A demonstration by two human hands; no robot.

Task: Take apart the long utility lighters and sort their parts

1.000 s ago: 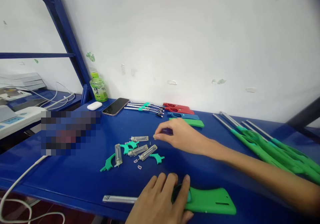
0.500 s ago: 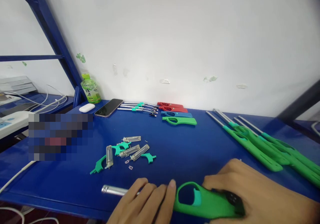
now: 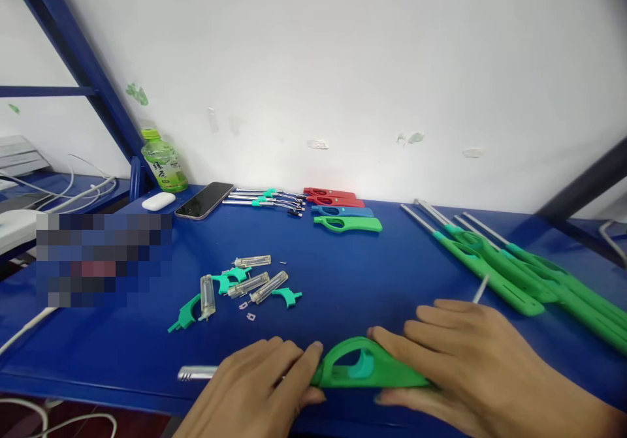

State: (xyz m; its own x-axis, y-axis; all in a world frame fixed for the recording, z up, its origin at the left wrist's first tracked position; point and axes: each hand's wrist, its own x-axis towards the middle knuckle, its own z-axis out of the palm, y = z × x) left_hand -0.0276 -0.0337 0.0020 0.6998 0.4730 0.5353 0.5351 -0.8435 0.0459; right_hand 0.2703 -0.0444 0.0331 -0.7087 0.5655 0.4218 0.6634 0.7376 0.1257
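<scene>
Near the front edge of the blue table lies a green lighter (image 3: 382,369) with a teal trigger, held level between both hands. My left hand (image 3: 259,382) wraps its front end and metal tube; the silver tip (image 3: 196,373) sticks out to the left. Around the handle's rear end my right hand (image 3: 455,359) is closed, hiding that end. A thin pale rod (image 3: 481,289) shows just above my right hand; whether that hand holds it is unclear. Beyond my left hand are clear fuel tanks (image 3: 208,296), teal triggers (image 3: 287,296) and tiny metal pieces (image 3: 251,316).
Several green lighters (image 3: 490,271) lie at the right. Red, blue and green shells (image 3: 347,224) and metal tubes with wires (image 3: 249,201) sit by the wall. A phone (image 3: 206,200), white case (image 3: 159,202) and bottle (image 3: 166,164) stand at the back left, beside a pixelated area.
The lighter has turned edgewise and moved slightly left with both hands. The right hand now covers the handle's dark rear part. The thin rod has come into view, and the camera view has shifted.
</scene>
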